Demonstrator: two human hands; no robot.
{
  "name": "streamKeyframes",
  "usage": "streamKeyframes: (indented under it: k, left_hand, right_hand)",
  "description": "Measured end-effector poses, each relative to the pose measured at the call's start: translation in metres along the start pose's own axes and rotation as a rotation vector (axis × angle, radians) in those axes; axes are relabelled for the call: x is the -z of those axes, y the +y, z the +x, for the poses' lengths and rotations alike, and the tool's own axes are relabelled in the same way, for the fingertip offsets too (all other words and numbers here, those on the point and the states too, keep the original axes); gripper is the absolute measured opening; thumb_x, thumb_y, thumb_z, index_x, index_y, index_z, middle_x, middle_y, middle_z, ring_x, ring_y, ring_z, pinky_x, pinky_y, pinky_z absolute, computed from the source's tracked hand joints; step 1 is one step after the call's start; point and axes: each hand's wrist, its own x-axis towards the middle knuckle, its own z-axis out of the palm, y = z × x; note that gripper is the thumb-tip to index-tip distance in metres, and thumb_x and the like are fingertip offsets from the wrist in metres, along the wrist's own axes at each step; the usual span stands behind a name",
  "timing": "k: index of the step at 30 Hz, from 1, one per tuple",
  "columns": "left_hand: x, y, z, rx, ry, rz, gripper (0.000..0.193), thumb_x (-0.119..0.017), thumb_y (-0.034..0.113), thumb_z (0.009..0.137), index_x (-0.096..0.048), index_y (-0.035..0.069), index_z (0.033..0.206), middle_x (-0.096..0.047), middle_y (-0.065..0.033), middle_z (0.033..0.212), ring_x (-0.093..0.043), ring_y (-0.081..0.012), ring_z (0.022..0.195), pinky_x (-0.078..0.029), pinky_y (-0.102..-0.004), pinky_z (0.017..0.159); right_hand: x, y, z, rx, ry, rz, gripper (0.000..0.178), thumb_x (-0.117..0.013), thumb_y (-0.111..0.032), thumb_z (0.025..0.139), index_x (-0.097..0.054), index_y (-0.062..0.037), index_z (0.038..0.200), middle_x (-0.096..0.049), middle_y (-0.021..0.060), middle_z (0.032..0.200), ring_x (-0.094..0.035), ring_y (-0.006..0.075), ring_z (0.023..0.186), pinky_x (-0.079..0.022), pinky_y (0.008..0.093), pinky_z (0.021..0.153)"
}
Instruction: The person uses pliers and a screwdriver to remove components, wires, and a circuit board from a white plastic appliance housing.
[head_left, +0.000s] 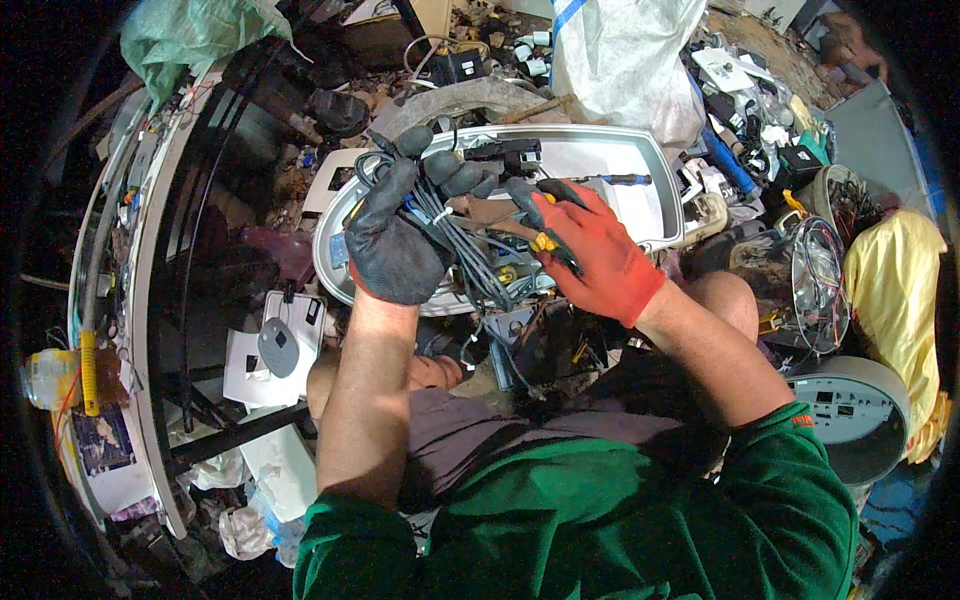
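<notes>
My left hand (405, 230), in a black and red work glove, grips a looped bundle of grey cables (462, 250). Loose cable ends hang down toward my lap. Close beside it, my right hand (600, 250), in a red glove with dark fingertips, is closed around a hand tool with a yellow and black handle (543, 243). A brown, rusty-looking part points from this tool toward the cables; its exact kind is hard to make out. Both hands are over a long white oval tub (660, 190) that holds dark parts and a blue and black screwdriver (625, 180).
A white sack (625, 70) stands behind the tub. Electronic scrap (735, 100) is heaped at the far right. A clear bucket with wires (815, 280), a yellow sack (890, 310) and a round grey housing (850, 420) are at my right. A metal-framed rack (160, 300) runs along the left.
</notes>
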Motion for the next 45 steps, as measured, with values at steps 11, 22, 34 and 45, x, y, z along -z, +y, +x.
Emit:
streamKeyframes:
  k: [11, 22, 34, 45]
  left_hand:
    - [-0.006, -0.012, 0.005, -0.041, -0.011, -0.147, 0.034, -0.049, 0.017, 0.098, -0.054, 0.005, 0.129, -0.071, -0.0116, 0.101, -0.068, -0.0314, 0.099, -0.042, -0.0579, 0.104]
    - [-0.022, -0.016, 0.004, -0.048, 0.333, 0.113, 0.026, -0.066, 0.025, 0.091, -0.06, 0.01, 0.111, -0.059, -0.0041, 0.074, -0.068, -0.0255, 0.079, -0.058, -0.048, 0.083]
    - [-0.018, -0.024, 0.01, -0.25, 0.421, 0.512, 0.029, -0.062, 0.034, 0.095, -0.059, 0.011, 0.113, -0.059, -0.0032, 0.068, -0.068, -0.026, 0.075, -0.06, -0.0425, 0.068]
    - [-0.007, 0.008, 0.022, -0.235, 0.346, 0.039, 0.028, -0.066, 0.034, 0.091, -0.063, 0.014, 0.111, -0.067, -0.0043, 0.096, -0.065, -0.027, 0.099, -0.053, -0.0487, 0.092]
  right_hand:
    - [0.014, -0.011, 0.006, -0.037, 0.016, -0.019, 0.073, -0.07, -0.012, 0.073, -0.042, -0.0053, 0.14, -0.049, 0.0275, 0.119, -0.05, 0.0429, 0.11, -0.043, 0.0467, 0.095]
    - [-0.002, -0.022, 0.003, -0.291, -0.067, 0.022, 0.072, -0.077, -0.022, 0.072, -0.043, -0.0074, 0.134, -0.059, 0.0214, 0.113, -0.058, 0.0413, 0.103, -0.048, 0.0468, 0.089]
    - [-0.022, -0.04, 0.004, -0.598, -0.153, 0.447, 0.061, -0.075, -0.016, 0.075, -0.051, 0.0009, 0.127, -0.065, 0.0195, 0.109, -0.064, 0.0298, 0.099, -0.049, 0.0352, 0.088]
    - [-0.027, -0.019, 0.023, -0.806, -0.008, 1.205, 0.056, -0.068, -0.015, 0.089, -0.046, -0.0029, 0.139, -0.063, 0.0058, 0.116, -0.057, 0.0131, 0.105, -0.046, 0.0277, 0.093]
